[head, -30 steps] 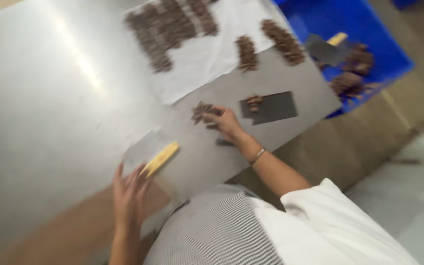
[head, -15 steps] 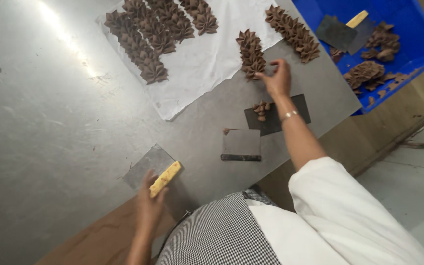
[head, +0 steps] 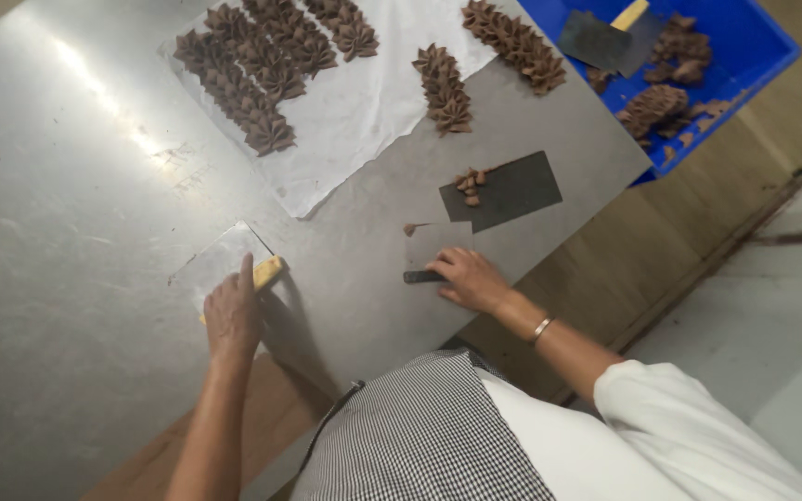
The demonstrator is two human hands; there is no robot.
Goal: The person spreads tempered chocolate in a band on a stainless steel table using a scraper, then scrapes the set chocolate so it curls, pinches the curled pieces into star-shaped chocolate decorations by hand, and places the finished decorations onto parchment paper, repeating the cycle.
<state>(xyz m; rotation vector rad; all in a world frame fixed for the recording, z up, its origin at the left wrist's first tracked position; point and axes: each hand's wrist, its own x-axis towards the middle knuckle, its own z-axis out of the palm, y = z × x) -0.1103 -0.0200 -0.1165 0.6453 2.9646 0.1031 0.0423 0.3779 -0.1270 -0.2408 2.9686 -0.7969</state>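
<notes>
- Two hazards straight away, one per hand.
- Left hand (head: 232, 315) laid flat, fingers together, pressing the yellow-handled scraper (head: 234, 269) against the steel table (head: 76, 278); blade pale and thin, lying close to the near edge. Too hard a shove, likely skating off toward the apron (head: 424, 436).
- Right hand (head: 471, 278) curled, fingertips pinching the dark handle of a second scraper (head: 429, 255), blade flat on the steel just left of the hand. Whether fully gripped: cannot tell.
- Brown smear (head: 412, 227) right at that blade's far corner; careless sweep, probably dragged across bare metal.
- Small chocolate pieces (head: 469, 183) perched on the edge of the dark sheet (head: 508, 190), just beyond the right hand. Lifting the blade forward, likely to knock them loose.
- Piped chocolate shells (head: 262, 74) in rows on white paper (head: 364, 111), well apart from both hands; safe unless paper gets tugged.
- Loose row of shells (head: 443, 88) half off the paper, more exposed.
- Blue crate (head: 744, 46) overhanging the table's corner, holding scraps; nudged, could tip.
</notes>
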